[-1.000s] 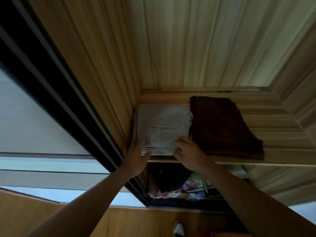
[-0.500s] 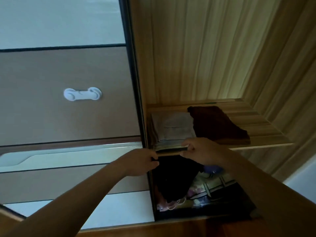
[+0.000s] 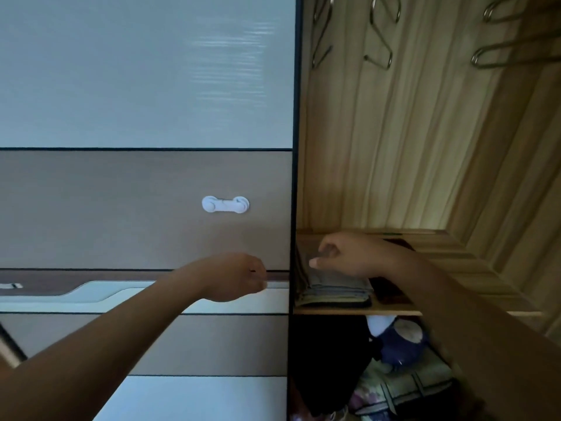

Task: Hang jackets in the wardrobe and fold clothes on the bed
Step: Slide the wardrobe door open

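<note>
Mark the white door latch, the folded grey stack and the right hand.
white door latch (image 3: 225,204): head view, middle strap.
folded grey stack (image 3: 334,287): head view, front edge.
right hand (image 3: 352,253): head view, back of hand.

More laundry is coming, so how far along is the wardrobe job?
Done: a folded grey stack and a dark brown folded cloth lie side by side on the wardrobe shelf. In hand: the right hand hovers over the grey stack, holding nothing; the left hand is curled in front of the sliding door. Left: the wire hangers above are bare, no jacket in view.
</note>
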`<state>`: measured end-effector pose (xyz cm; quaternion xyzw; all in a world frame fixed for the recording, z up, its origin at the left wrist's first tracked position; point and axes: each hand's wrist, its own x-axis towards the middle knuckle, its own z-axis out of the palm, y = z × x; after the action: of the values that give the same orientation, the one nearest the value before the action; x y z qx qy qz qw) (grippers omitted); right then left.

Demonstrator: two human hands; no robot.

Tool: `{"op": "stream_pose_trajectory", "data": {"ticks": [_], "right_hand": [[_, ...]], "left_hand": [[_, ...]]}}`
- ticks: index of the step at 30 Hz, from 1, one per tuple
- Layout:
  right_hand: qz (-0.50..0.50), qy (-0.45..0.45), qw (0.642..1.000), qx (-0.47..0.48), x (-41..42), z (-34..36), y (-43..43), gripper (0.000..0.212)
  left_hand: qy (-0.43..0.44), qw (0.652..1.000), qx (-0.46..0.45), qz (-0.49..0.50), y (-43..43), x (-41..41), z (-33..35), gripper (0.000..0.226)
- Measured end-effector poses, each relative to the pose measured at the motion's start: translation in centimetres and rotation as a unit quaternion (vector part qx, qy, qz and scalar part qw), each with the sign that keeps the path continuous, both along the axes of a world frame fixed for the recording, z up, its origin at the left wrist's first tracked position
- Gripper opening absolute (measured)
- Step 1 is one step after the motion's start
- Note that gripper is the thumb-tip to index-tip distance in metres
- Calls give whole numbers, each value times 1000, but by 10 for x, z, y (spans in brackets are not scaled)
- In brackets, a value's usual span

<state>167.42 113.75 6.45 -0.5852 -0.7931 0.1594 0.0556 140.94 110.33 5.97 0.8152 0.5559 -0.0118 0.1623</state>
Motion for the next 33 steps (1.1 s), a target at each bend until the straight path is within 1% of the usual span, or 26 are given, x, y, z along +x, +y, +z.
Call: {"op": "stream_pose_trajectory", "data": {"ticks": [3, 5, 7, 8, 9, 11, 13, 14, 18, 21, 23, 25, 27, 30, 32, 33], "right_hand": [[-7, -16, 1000, 0, -10, 4, 18, 67], [-4, -9, 1000, 18, -19, 4, 34, 70], [0, 23, 999, 25, -29, 8, 46, 63], [4, 46, 999, 28, -35, 10, 51, 56], [4, 73, 997, 27, -40, 12, 57, 56], [-6, 127, 991, 32, -50, 12, 70, 65], [-28, 161, 985, 51, -55, 7, 86, 78], [-30, 173, 983, 62, -55, 2, 93, 78], [0, 178, 977, 115, -55, -8, 100, 65], [9, 171, 977, 125, -52, -12, 98, 56], [8, 183, 976, 121, -48, -15, 100, 54], [12, 193, 975, 109, -40, -16, 101, 55], [10, 205, 975, 90, -28, -16, 103, 57], [-4, 226, 972, 66, -10, -15, 102, 58], [-18, 236, 970, 58, 4, -16, 99, 57], [-21, 241, 968, 58, 12, -17, 97, 56]], "left_hand": [[-10, 1000, 3, 19, 4, -9, 2, 20], [-9, 1000, 1, 26, 5, -12, 2, 19], [-10, 1000, -6, 26, 6, -12, -1, 15], [-2, 1000, -10, 23, 6, -12, -2, 17], [13, 1000, -12, 19, 5, -11, -4, 22], [40, 999, -6, 16, 4, -10, -7, 36], [37, 999, 1, 19, 5, -11, -8, 39], [31, 999, 4, 19, 7, -13, -8, 36], [-6, 999, 3, 37, 17, -18, -9, 21], [-2, 1000, -9, 30, 24, -15, -11, 22], [-3, 1000, 1, 24, 27, -11, -14, 25], [-17, 998, 49, 25, 30, -7, -16, 29], [-26, 988, 150, 18, 34, -4, -18, 33], [-49, 942, 331, -41, 44, 2, -14, 31], [-42, 909, 409, -67, 53, 6, -10, 40], [-39, 900, 429, -71, 57, 8, -8, 46]]}}
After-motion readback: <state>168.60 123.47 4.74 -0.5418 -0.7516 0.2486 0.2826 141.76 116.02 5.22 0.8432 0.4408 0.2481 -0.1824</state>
